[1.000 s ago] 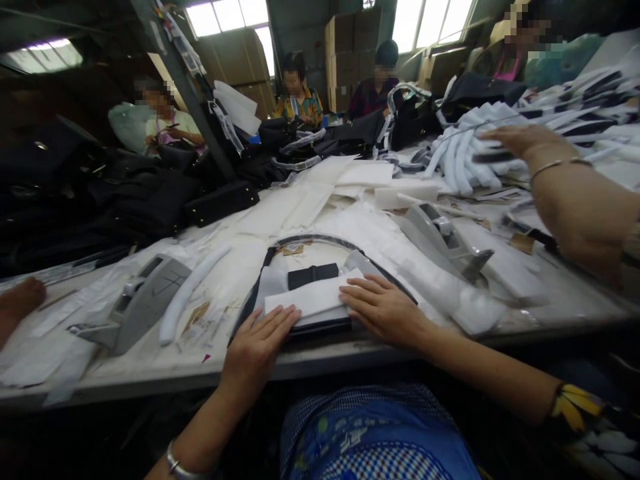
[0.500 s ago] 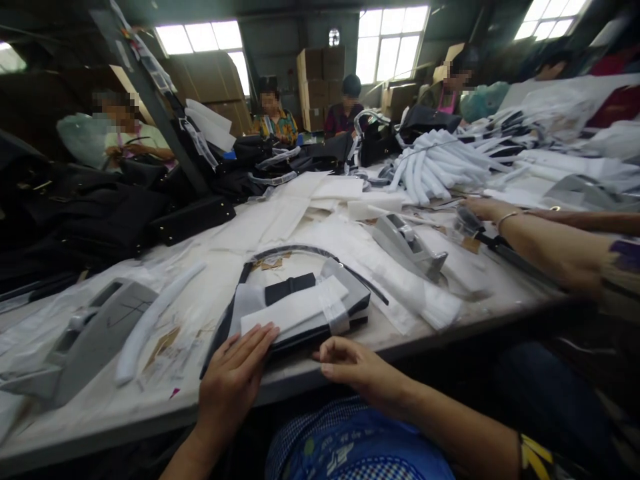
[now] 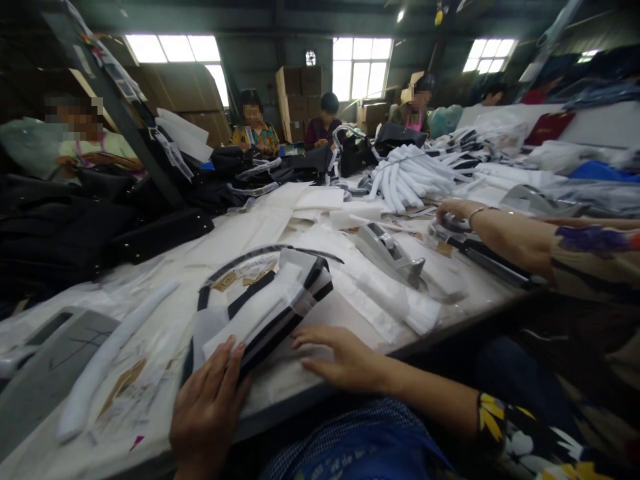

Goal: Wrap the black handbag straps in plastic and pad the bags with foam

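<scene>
A black bag [image 3: 273, 333], partly covered with a white foam sheet [image 3: 250, 308], lies slanted at the table's front. A strip of clear tape [image 3: 300, 298] crosses the sheet near the right end. The bag's long curved handle [image 3: 240, 257] arches out behind it. My left hand [image 3: 210, 400] grips the bag's near left end, fingers over the white sheet and thumb hidden. To the right of the bag, my right hand [image 3: 345, 357] is open, its fingers apart and pointing at the bag's near side without holding anything.
Grey tape dispensers stand left [image 3: 55, 367] and right [image 3: 390, 253] of the bag. A white foam tube [image 3: 115, 360] lies at left. Black bags [image 3: 160, 237] and a heap of white tubes [image 3: 413, 177] sit farther back. A co-worker's arm [image 3: 515, 237] reaches in from the right.
The bag has turned, its right end swinging away from me. My right hand has opened from curled fingers. The view has shifted to the right.
</scene>
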The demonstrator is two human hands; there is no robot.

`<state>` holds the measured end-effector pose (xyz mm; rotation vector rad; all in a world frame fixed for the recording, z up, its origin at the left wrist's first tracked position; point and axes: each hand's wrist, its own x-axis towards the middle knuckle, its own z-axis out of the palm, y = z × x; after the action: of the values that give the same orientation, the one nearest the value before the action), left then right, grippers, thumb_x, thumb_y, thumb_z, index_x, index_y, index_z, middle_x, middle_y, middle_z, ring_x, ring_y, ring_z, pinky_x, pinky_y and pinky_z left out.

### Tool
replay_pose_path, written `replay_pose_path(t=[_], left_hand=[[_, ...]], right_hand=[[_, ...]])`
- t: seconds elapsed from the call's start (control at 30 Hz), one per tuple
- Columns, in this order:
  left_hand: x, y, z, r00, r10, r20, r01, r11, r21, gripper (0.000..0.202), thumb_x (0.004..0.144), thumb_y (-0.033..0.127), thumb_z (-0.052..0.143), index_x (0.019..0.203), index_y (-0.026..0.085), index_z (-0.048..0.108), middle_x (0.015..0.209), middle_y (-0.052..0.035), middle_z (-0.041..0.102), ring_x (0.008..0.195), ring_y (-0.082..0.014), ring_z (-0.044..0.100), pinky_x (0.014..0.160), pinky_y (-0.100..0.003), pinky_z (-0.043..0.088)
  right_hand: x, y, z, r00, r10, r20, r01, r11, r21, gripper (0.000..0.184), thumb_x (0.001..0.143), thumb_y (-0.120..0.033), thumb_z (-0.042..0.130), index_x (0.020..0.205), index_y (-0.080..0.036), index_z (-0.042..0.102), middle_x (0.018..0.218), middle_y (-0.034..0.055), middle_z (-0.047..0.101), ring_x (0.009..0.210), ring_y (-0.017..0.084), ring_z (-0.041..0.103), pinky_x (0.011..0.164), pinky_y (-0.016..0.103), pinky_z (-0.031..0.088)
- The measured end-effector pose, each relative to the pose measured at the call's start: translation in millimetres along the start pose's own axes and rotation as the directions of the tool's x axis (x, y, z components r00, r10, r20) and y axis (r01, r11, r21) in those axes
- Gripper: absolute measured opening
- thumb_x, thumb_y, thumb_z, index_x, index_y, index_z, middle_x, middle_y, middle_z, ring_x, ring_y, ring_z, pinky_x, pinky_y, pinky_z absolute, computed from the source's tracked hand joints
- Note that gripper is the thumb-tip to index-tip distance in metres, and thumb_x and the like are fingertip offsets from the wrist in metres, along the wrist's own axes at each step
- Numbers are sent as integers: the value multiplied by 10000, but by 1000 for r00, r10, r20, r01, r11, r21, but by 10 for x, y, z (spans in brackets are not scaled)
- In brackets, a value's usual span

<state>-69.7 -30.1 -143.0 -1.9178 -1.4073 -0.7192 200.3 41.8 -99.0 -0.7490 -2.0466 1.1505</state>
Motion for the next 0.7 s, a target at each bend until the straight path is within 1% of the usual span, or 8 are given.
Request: replay_pose_path(t=[0.07, 0.13, 0.2, 0.23, 0.33, 0.43, 0.6, 0.7], left_hand=[[24, -1, 20, 1000, 11, -3, -11, 1000, -15, 708, 879, 203, 701, 1513, 224, 387, 1340, -97, 643, 1063, -275, 687, 926, -382, 478], [48, -8, 29, 1000, -22, -13, 21, 999, -36, 697, 883, 203, 696, 1510, 230, 393, 1348, -91, 637, 1073, -272, 685, 934, -376, 480], [74, -22, 28, 996, -90, -27, 89, 995, -48, 691, 884, 220, 698, 1507, 229, 400, 1358, -92, 630, 1081, -274, 682, 928, -371, 485], [87, -30, 26, 991, -127, -33, 125, 991, -50, 687, 886, 229, 697, 1506, 231, 402, 1361, -90, 628, 1083, -276, 682, 920, -369, 488], [123, -53, 21, 976, -212, -41, 210, 976, -53, 664, 898, 248, 682, 1503, 255, 408, 1367, -73, 626, 1084, -281, 680, 889, -369, 495], [138, -65, 28, 969, -243, -41, 240, 969, -67, 635, 916, 268, 656, 1502, 264, 409, 1373, -69, 622, 1090, -287, 676, 889, -377, 494], [126, -72, 51, 968, -253, -5, 251, 965, -80, 642, 915, 273, 657, 1504, 280, 403, 1390, -61, 610, 1117, -282, 665, 938, -381, 481], [149, -76, 40, 960, -281, -10, 279, 956, -91, 634, 913, 283, 662, 1497, 284, 416, 1379, -54, 620, 1124, -280, 662, 950, -379, 481]], right_hand=[[48, 222, -320, 997, -60, -49, 38, 933, -359, 236, 930, -179, 568, 1118, -193, 710, 1229, 114, 686, 1163, 227, 639, 1030, 376, 501], [108, 444, -643, 998, -35, -57, -11, 760, -650, 282, 914, -106, 561, 1152, -165, 701, 1286, 149, 658, 1232, 268, 590, 1065, 433, 470], [176, 621, -902, 999, 14, -39, -39, 631, -775, 309, 872, -85, 624, 1168, -137, 696, 1305, 187, 641, 1266, 314, 559, 1072, 495, 450], [210, 686, -994, 999, 29, -26, -39, 607, -794, 290, 856, -94, 657, 1139, -134, 710, 1277, 191, 658, 1251, 323, 569, 1060, 500, 456], [315, 785, -1135, 1000, 28, 7, -12, 614, -789, 116, 849, -127, 693, 929, -173, 763, 1096, 121, 746, 1137, 280, 642, 997, 421, 497], [428, 770, -1160, 1000, 4, 6, 2, 627, -779, 126, 849, -112, 690, 810, -206, 765, 1026, 62, 773, 1082, 246, 672, 968, 374, 493], [542, 509, -1057, 996, -67, -64, -1, 686, -728, 150, 935, -187, 612, 948, -207, 761, 1087, 64, 764, 1065, 214, 691, 973, 337, 493], [456, 242, -868, 998, -63, -23, 36, 789, -613, 166, 953, -230, 596, 1016, -203, 747, 1093, 47, 763, 1021, 169, 709, 936, 260, 517]])
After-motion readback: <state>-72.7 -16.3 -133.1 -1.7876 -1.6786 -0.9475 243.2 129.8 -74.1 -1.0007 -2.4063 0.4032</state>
